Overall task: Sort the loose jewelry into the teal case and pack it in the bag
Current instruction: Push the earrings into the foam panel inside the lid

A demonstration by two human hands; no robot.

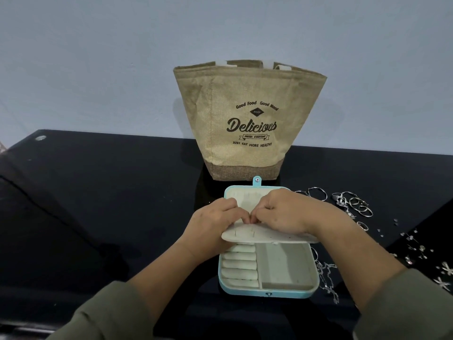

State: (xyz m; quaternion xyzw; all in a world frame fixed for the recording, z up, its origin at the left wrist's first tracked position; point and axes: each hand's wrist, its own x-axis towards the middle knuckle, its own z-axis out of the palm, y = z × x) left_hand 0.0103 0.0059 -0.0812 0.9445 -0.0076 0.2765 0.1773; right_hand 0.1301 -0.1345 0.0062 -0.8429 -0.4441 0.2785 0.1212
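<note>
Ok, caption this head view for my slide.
Left hand and right hand grip the flap of the open teal case; loose jewelry to its right, burlap bag behind.

The curled fingertips of the left hand and the right hand meet over a cream panel. Anything pinched between them is too small to make out. The left hand wraps round the panel's left end and hides it. Both hands cover the middle of the teal case and most of its lid lining, and the panel hides the far ends of the ring rolls. The bag shows only its front, with its inside out of sight. The loose jewelry to the right is blurred, its smallest pieces mere specks, some cut off by the right edge. Both sleeves run off the bottom edge.
</note>
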